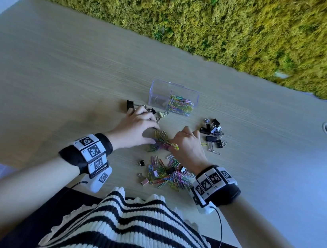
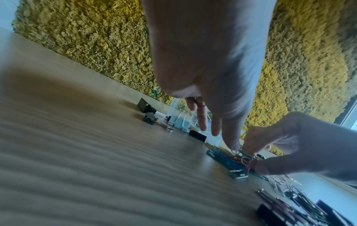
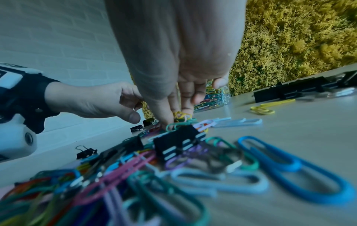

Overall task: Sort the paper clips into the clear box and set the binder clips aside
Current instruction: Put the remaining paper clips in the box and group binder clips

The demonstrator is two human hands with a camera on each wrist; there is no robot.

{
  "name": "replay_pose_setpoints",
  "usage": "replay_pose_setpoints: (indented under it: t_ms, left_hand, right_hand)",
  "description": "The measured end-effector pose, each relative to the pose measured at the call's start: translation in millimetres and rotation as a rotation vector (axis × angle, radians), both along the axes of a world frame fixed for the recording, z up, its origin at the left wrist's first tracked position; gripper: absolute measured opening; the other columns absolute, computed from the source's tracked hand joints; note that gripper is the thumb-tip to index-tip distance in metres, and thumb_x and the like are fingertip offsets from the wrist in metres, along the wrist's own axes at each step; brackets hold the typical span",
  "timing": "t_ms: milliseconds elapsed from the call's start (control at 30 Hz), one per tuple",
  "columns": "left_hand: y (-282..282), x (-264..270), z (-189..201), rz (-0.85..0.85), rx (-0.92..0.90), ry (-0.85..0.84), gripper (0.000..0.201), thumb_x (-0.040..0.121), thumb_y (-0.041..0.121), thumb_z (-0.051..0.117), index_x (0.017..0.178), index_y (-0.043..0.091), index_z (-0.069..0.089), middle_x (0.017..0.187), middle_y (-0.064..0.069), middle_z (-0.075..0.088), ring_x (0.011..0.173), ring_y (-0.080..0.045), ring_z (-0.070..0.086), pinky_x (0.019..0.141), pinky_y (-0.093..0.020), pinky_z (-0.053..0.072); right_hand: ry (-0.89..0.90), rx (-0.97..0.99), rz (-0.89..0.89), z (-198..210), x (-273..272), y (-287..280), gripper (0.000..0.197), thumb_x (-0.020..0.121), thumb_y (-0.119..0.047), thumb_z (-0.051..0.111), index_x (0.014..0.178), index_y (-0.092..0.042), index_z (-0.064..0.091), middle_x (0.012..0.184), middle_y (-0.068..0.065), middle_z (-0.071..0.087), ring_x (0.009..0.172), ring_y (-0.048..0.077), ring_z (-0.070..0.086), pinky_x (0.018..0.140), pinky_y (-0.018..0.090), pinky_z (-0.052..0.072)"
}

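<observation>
Paper clips point(image 1: 165, 175) in many colours lie in a loose heap on the wooden table point(image 1: 60, 81), close to the person's body, with a few small binder clips mixed among them. A smaller bunch of paper clips point(image 1: 161, 139) sits between the two hands. The right hand point(image 1: 188, 146) has its fingers bent down and pinches a yellow paper clip point(image 3: 180, 115) at the edge of this bunch. The left hand point(image 1: 137, 128) is spread loosely, fingers fairly straight, its fingertips point(image 2: 234, 145) touching the same bunch and gripping nothing. Beyond the hands stands the clear box point(image 1: 173, 98), its right compartment holding coloured paper clips. A group of black binder clips point(image 1: 213, 134) lies to the right of the box, well apart from the heap; a few more binder clips point(image 1: 140, 107) lie just past the left hand.
</observation>
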State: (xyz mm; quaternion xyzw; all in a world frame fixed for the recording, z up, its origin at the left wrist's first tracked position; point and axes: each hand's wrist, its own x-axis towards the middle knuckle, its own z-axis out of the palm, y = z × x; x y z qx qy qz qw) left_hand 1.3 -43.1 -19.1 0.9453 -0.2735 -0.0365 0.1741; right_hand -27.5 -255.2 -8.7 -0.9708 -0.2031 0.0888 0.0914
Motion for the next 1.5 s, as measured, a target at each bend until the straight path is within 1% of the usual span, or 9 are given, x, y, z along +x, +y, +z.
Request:
replay_pose_setpoints:
  t_ms: [233,433,600,767,867,933,1067,1200,1500]
  left_hand:
    - [-10.6,-1.0,5.4,-0.067,0.119,0.010,0.053,0.074,0.050,0.071,0.123,0.030,0.061,0.116,0.007,0.053,0.112,-0.021,0.037,0.082,-0.032,0.018]
    - [-16.3,-5.6,3.6,-0.154,0.174,-0.006,0.037,0.075,0.050,0.069,0.107,0.032,0.069,0.112,0.007,0.051,0.110,-0.022,0.037,0.081,-0.037,0.024]
    - [-11.8,-9.8,3.2,-0.169,0.152,-0.016,0.044,0.073,0.049,0.072,0.114,0.033,0.066,0.122,0.005,0.050,0.114,-0.020,0.034,0.083,-0.035,0.021]
    - [0.8,-1.0,8.9,-0.053,0.261,-0.011,0.060,0.082,0.059,0.055,0.135,0.033,0.047,0.134,0.006,0.038,0.121,-0.018,0.027,0.096,-0.042,0.025]
    - [7.4,4.5,8.7,-0.016,0.251,-0.039,0.052,0.082,0.059,0.056,0.126,0.031,0.057,0.129,0.002,0.042,0.116,-0.020,0.026,0.087,-0.040,0.023]
    - [10.2,7.2,7.8,0.011,0.249,-0.049,0.051,0.079,0.059,0.059,0.120,0.027,0.062,0.126,-0.001,0.044,0.115,-0.022,0.027,0.085,-0.040,0.023]
    - [9.0,6.5,9.3,0.002,0.214,-0.084,0.052,0.077,0.058,0.062,0.118,0.027,0.063,0.122,0.000,0.046,0.111,-0.022,0.031,0.082,-0.039,0.024]
    - [6.7,1.5,10.1,-0.043,0.176,-0.080,0.051,0.073,0.056,0.067,0.116,0.028,0.064,0.115,0.003,0.051,0.108,-0.020,0.032,0.080,-0.037,0.022]
    - [4.8,-3.0,9.9,-0.090,0.255,0.088,0.056,0.074,0.060,0.063,0.124,0.035,0.057,0.108,0.014,0.058,0.108,-0.013,0.037,0.085,-0.036,0.024]
  right_hand:
    - [0.009,0.096,-0.054,-1.7,0.4,-4.4,0.015,0.087,-0.025,0.058,0.094,-0.022,0.071,0.094,-0.003,0.069,0.101,0.021,0.043,0.084,0.038,0.026]
    - [0.098,0.217,-0.153,-2.6,4.6,-13.0,0.018,0.086,-0.033,0.062,0.093,-0.021,0.074,0.090,-0.005,0.070,0.099,0.021,0.044,0.083,0.039,0.029]
    - [0.137,0.428,-0.245,14.8,11.9,-20.0,0.017,0.083,-0.025,0.068,0.095,-0.015,0.074,0.075,-0.020,0.056,0.088,0.018,0.051,0.085,0.041,0.039]
    - [0.027,0.591,-0.288,47.6,40.1,-23.6,0.016,0.082,-0.027,0.068,0.086,-0.013,0.075,0.071,-0.019,0.055,0.069,0.008,0.048,0.059,0.017,0.036]
    - [-0.081,0.657,-0.296,58.8,67.1,-23.8,0.011,0.080,-0.027,0.069,0.082,-0.019,0.076,0.078,-0.005,0.068,0.079,0.016,0.047,0.072,0.034,0.039]
    - [-0.162,0.626,-0.291,60.1,83.3,-22.1,0.010,0.080,-0.025,0.069,0.084,-0.018,0.075,0.084,-0.001,0.070,0.085,0.021,0.049,0.078,0.042,0.039]
    - [-0.220,0.458,-0.249,56.9,107.4,-13.7,0.015,0.084,-0.024,0.066,0.092,-0.015,0.074,0.089,-0.001,0.070,0.094,0.022,0.045,0.082,0.037,0.025]
    - [-0.213,0.314,-0.201,47.9,113.1,-8.4,0.015,0.085,-0.025,0.064,0.091,-0.016,0.074,0.090,-0.001,0.071,0.098,0.022,0.045,0.084,0.040,0.026]
    - [-0.332,0.388,-0.246,43.0,72.8,-30.9,0.024,0.077,-0.010,0.065,0.099,-0.018,0.070,0.087,-0.003,0.066,0.091,0.022,0.050,0.078,0.036,0.033]
